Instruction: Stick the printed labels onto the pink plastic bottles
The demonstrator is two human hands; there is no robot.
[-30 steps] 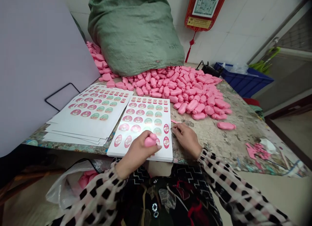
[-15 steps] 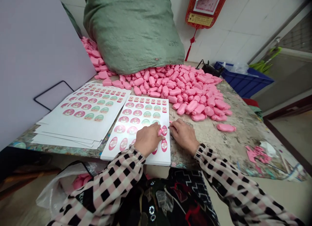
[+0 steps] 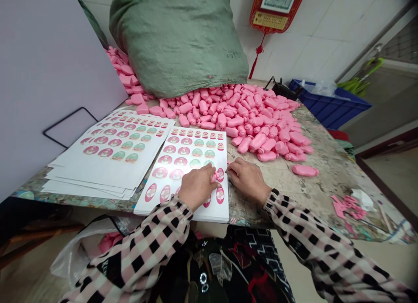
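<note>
My left hand is closed round a small pink bottle, of which only one end shows, over the right part of a sticker sheet stack. Just right of the sheets, my right hand has its fingers pinched together at the paper's edge; what they hold is too small to make out. Round and oval pink and green stickers cover the top sheet. Behind the hands lies a large heap of pink bottles, and one loose bottle rests to the right.
More sticker sheets lie at the left, beside a pale panel with a black wire loop. A green sack stands at the back. Pink scraps lie at the right, and a blue crate is beyond the table.
The view has shifted slightly. Both hands keep nearly the same place and grip.
</note>
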